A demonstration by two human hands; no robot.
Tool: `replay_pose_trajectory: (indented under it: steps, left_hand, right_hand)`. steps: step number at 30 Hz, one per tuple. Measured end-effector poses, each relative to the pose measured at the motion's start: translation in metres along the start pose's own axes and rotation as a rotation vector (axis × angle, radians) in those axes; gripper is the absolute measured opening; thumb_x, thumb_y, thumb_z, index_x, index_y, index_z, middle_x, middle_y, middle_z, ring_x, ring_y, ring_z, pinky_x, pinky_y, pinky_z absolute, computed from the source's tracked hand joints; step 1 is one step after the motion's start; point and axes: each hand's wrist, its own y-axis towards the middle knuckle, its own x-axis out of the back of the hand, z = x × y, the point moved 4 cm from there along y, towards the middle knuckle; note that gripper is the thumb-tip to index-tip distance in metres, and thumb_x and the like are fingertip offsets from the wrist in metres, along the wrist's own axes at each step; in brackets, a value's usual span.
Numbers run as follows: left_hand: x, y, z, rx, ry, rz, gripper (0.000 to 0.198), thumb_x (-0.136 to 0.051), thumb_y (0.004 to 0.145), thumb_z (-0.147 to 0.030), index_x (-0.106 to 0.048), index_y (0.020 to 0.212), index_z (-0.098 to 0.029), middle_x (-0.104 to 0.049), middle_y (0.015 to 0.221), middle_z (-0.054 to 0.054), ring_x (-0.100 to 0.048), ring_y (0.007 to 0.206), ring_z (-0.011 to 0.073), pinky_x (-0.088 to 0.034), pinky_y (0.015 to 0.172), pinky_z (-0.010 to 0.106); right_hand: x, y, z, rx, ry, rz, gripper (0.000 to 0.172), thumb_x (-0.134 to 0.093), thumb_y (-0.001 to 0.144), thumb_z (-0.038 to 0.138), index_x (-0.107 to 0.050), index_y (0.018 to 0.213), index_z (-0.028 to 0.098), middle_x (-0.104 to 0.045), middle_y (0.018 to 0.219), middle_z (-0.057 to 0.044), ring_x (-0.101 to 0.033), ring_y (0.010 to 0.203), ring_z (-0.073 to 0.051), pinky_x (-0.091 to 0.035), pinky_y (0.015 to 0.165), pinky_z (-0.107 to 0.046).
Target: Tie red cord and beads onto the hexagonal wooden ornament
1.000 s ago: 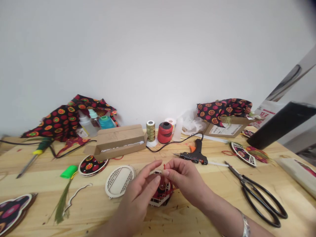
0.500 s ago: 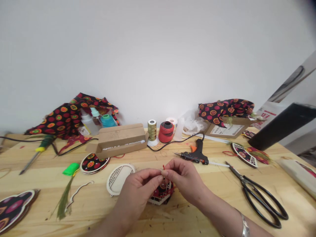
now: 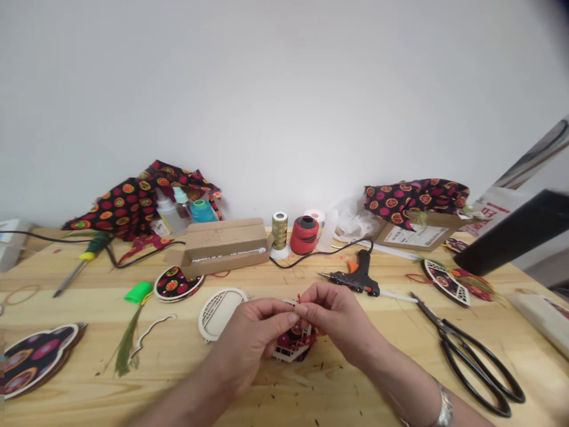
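Both my hands meet over a small white lattice ornament [image 3: 293, 349] lined with red-and-black fabric, which lies on the wooden table [image 3: 186, 379]. My left hand [image 3: 251, 338] pinches with thumb and forefinger at a thin red cord [image 3: 299, 299] that sticks up from the ornament's top. My right hand [image 3: 335, 320] pinches the same cord from the other side, its fingers curled. The fingertips of both hands touch. Just left of my hands lies a bare round wooden lattice frame [image 3: 220, 305].
A black glue gun [image 3: 358, 280] lies behind my hands, black scissors [image 3: 471, 356] to the right. Thread spools [image 3: 304, 234], a long cardboard box [image 3: 222, 246], bottles [image 3: 171, 213], patterned fabric [image 3: 128, 198], a screwdriver [image 3: 80, 267] and finished fabric ornaments [image 3: 178, 283] lie around.
My left hand has closed from spread fingers to a pinch on the red cord beside my right hand. The view has shifted slightly left.
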Motion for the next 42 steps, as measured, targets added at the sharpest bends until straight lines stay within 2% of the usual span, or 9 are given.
replay_pose_trajectory:
  steps: [5, 16, 22, 27, 29, 32, 36, 39, 42]
  left_hand:
    - [0.001, 0.001, 0.003, 0.035, -0.005, 0.008, 0.015, -0.066, 0.067, -0.026, -0.068, 0.068, -0.011, -0.056, 0.054, 0.000, -0.023, 0.040, 0.0022, -0.010, 0.039, 0.020]
    - [0.005, 0.000, 0.002, 0.036, -0.071, -0.045, 0.014, -0.066, 0.066, -0.025, -0.068, 0.066, -0.011, -0.039, 0.038, -0.007, -0.023, 0.036, 0.0020, -0.014, 0.038, 0.019]
    - [0.009, 0.003, 0.000, 0.040, -0.137, -0.116, 0.012, -0.069, 0.064, -0.024, -0.066, 0.065, -0.012, -0.044, 0.038, -0.007, -0.028, 0.034, 0.0013, -0.018, 0.035, 0.015]
    - [0.011, 0.003, -0.002, 0.051, -0.174, -0.153, 0.010, -0.069, 0.065, -0.022, -0.065, 0.068, -0.013, -0.052, 0.043, -0.006, -0.037, 0.035, 0.0023, -0.027, 0.035, 0.013]
    - [0.011, 0.002, -0.002, 0.058, -0.183, -0.175, 0.010, -0.068, 0.066, -0.021, -0.064, 0.071, -0.014, -0.054, 0.044, -0.006, -0.040, 0.035, 0.0031, -0.030, 0.036, 0.013]
    - [0.010, 0.002, -0.005, 0.043, -0.196, -0.193, 0.009, -0.068, 0.066, -0.020, -0.064, 0.070, -0.014, -0.053, 0.043, -0.006, -0.041, 0.035, 0.0037, -0.032, 0.035, 0.013]
    - [0.007, 0.002, -0.004, 0.058, -0.236, -0.143, 0.009, -0.064, 0.070, -0.022, -0.063, 0.070, -0.013, -0.061, 0.051, -0.002, -0.040, 0.033, 0.0030, -0.029, 0.033, 0.014]
    - [0.008, 0.004, -0.001, 0.050, -0.258, -0.129, 0.010, -0.063, 0.071, -0.023, -0.062, 0.072, -0.013, -0.065, 0.059, 0.001, -0.036, 0.032, 0.0006, -0.022, 0.031, 0.012]
    - [0.010, 0.005, 0.003, 0.055, -0.295, -0.121, 0.009, -0.064, 0.071, -0.022, -0.060, 0.070, -0.014, -0.061, 0.053, -0.001, -0.036, 0.033, 0.0005, -0.020, 0.032, 0.011]
  right_hand:
    - [-0.001, 0.000, 0.000, 0.002, -0.006, -0.001, 0.023, -0.069, 0.063, 0.032, -0.055, 0.065, 0.014, -0.055, 0.049, 0.003, -0.047, 0.045, -0.007, -0.035, 0.047, -0.020]
    - [-0.003, -0.001, 0.001, 0.019, -0.019, 0.000, 0.026, -0.067, 0.065, 0.037, -0.056, 0.069, 0.013, -0.056, 0.057, 0.002, -0.047, 0.050, -0.008, -0.036, 0.048, -0.019]
    - [0.000, -0.001, 0.011, 0.144, -0.270, -0.008, 0.026, -0.052, 0.079, 0.036, -0.062, 0.073, 0.013, -0.056, 0.061, 0.000, -0.046, 0.055, -0.009, -0.037, 0.050, -0.019]
    - [0.002, -0.006, 0.015, 0.232, -0.535, -0.118, 0.024, -0.053, 0.079, 0.032, -0.060, 0.064, 0.014, -0.057, 0.056, 0.000, -0.047, 0.052, -0.010, -0.036, 0.047, -0.020]
    - [0.001, -0.011, 0.018, 0.328, -0.670, -0.169, 0.023, -0.051, 0.080, 0.031, -0.059, 0.065, 0.016, -0.056, 0.056, 0.000, -0.046, 0.051, -0.010, -0.034, 0.047, -0.020]
    - [-0.008, -0.023, 0.020, 0.582, -0.925, -0.166, 0.015, -0.049, 0.082, 0.024, -0.059, 0.073, 0.018, -0.057, 0.061, 0.000, -0.047, 0.054, -0.011, -0.034, 0.051, -0.023]
    - [-0.028, -0.040, 0.015, 0.966, -1.313, -0.029, 0.011, -0.046, 0.081, 0.014, -0.057, 0.078, 0.017, -0.056, 0.065, -0.003, -0.047, 0.059, -0.015, -0.033, 0.054, -0.028]
    - [-0.041, -0.048, 0.007, 1.103, -1.567, 0.108, 0.015, -0.043, 0.080, 0.010, -0.057, 0.084, 0.014, -0.055, 0.065, -0.005, -0.046, 0.057, -0.017, -0.034, 0.053, -0.031]
    - [-0.050, -0.052, 0.004, 1.213, -1.682, 0.177, 0.016, -0.043, 0.079, 0.008, -0.058, 0.084, 0.010, -0.053, 0.062, -0.005, -0.046, 0.053, -0.017, -0.034, 0.049, -0.032]
